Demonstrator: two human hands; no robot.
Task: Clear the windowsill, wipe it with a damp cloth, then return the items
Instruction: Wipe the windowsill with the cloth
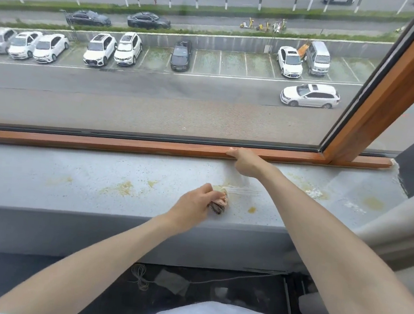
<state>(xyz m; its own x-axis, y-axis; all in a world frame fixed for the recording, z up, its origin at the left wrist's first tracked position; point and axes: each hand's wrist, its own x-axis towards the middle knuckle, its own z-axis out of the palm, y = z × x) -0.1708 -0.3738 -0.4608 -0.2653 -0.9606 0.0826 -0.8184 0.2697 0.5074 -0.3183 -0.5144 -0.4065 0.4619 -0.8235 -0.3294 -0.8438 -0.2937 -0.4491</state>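
Observation:
The grey windowsill [70, 181] runs across the view, speckled and marked with yellowish stains [124, 188]. My left hand [193, 201] grips a small wadded cloth [220, 201], peach and dark-patterned, and presses it onto the sill near its middle. A wet wiped streak [244, 191] lies just right of the cloth. My right hand [245, 162] reaches to the back of the sill. Its fingers are curled against the orange wooden window frame [125, 144] and its thumb lies along the rail. No other items stand on the sill.
White crumbly residue [314, 193] and another yellow stain [373, 203] mark the sill's right end. A grey curtain [397, 228] hangs at the right. Below the sill, a cable [141, 276] lies on the dark floor. Glass shows a car park outside.

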